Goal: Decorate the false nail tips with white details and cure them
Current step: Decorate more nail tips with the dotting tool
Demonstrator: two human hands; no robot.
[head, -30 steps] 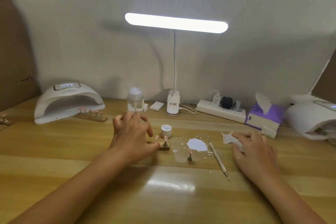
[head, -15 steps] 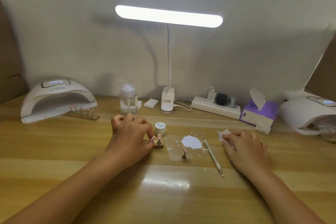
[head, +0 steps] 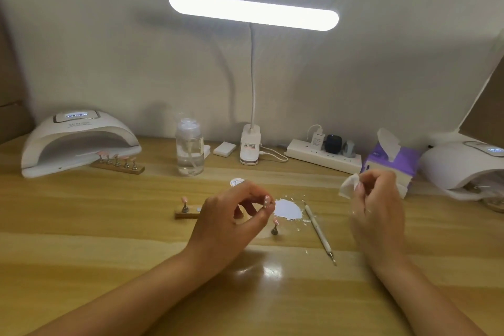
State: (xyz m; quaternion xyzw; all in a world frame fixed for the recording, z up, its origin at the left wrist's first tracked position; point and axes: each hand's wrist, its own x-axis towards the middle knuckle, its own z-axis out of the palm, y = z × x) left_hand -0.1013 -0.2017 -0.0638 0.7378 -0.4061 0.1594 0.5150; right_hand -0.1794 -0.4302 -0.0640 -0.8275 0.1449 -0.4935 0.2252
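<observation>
- Pinching a small pink false nail tip dotted with white between thumb and forefinger of the left grip, held above the pale wooden counter.
- Gripping a folded white wipe pad in the curled fingers of the right grip, also held off the counter.
- Standing just below the held tip: a second pink tip on a small dark metal stand, near a flat white gel patch.
- Lying just right of the patch: a slim white dotting tool.
- Sitting left of the left grip: a short wooden holder block carrying one pink tip.
- Resting at the mouth of the white arched curing lamp: a wooden strip bearing five pink tips.
- Standing further back: a clear pump bottle, a small round white jar and a glowing white desk lamp.
</observation>
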